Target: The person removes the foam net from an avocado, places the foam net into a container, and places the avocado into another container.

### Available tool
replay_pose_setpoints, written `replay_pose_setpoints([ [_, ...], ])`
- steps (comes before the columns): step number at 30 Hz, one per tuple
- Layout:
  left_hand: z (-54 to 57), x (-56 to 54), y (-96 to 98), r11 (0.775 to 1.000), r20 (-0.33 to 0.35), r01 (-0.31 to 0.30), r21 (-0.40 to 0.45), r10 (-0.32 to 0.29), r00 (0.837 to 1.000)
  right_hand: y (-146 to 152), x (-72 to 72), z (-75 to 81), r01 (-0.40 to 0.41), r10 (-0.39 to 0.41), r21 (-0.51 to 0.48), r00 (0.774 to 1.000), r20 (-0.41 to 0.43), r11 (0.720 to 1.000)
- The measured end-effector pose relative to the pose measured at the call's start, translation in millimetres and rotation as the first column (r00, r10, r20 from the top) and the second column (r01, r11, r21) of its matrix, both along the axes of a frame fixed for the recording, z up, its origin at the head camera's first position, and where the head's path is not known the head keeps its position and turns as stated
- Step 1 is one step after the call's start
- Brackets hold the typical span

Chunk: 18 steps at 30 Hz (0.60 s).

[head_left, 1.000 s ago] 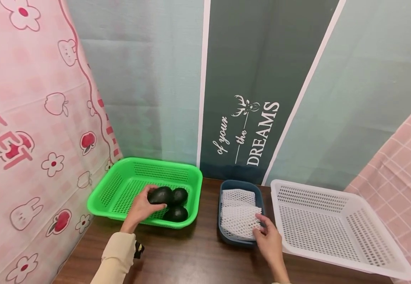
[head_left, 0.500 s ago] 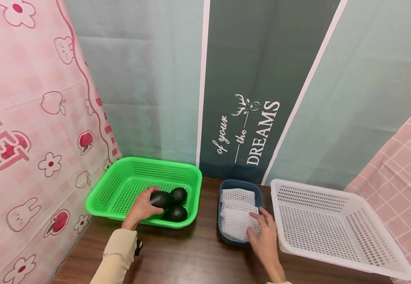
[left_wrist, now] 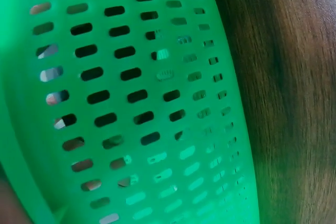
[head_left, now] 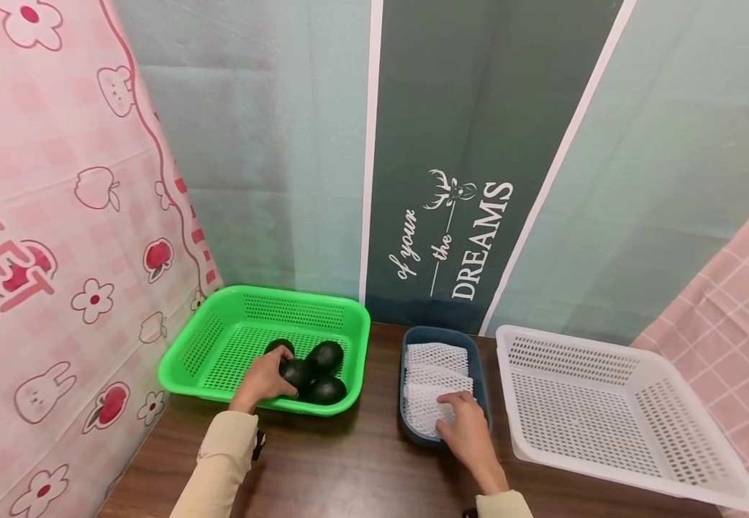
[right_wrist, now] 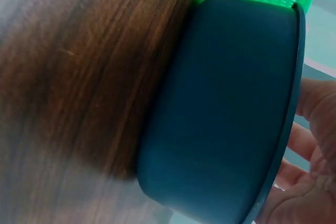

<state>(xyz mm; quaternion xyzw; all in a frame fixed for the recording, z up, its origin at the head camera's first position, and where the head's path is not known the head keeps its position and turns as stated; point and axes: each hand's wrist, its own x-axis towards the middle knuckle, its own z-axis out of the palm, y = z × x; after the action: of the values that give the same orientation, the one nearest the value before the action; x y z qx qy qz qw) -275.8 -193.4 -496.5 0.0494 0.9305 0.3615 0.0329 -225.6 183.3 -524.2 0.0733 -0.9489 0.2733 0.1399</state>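
Observation:
My left hand (head_left: 265,377) grips a dark, smooth avocado (head_left: 297,374) inside the green basket (head_left: 172,368). Right beside it lie two more avocados (head_left: 325,357), and another avocado (head_left: 280,346) shows behind the fingers. In the left wrist view only the green basket wall (left_wrist: 131,98) and the table show; the hand's hold is hidden. Over the dark blue tub (head_left: 406,430), my right hand (head_left: 468,435) has thumb and fingers apart, lightly bent, at the white foam net sleeves (head_left: 422,410). The right wrist view shows the tub's side (right_wrist: 220,108) with fingers (right_wrist: 302,140) past its rim.
A white perforated basket (head_left: 633,478) stands to the right of the tub. All three containers stand on a brown wooden table (head_left: 348,467). Printed cloths hang behind and at both sides, close to the baskets.
The held avocado has come slightly nearer, beside the other two, and the one behind the fingers has come into view. My right hand has moved left over the foam net sleeves.

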Motion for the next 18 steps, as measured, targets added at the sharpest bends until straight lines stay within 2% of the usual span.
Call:
replay_pose_setpoints([
  [4,-1.2,-1.9,0.9,0.999,0.002,-0.006,-0.048,0.006,1.0,1,-4.5,0.4,-0.008,0.005,0.028,0.994,0.107,1.0],
  [11,-3.0,-2.9,2.1,0.99,-0.004,-0.002,-0.142,0.002,1.0,5,-12.3,-0.6,-0.029,0.024,0.024,0.977,0.211,0.999],
  [18,-1.5,-0.5,4.2,0.99,0.041,-0.023,-0.141,0.029,0.999,3,-15.6,0.7,-0.024,0.018,0.019,0.963,0.27,1.0],
])
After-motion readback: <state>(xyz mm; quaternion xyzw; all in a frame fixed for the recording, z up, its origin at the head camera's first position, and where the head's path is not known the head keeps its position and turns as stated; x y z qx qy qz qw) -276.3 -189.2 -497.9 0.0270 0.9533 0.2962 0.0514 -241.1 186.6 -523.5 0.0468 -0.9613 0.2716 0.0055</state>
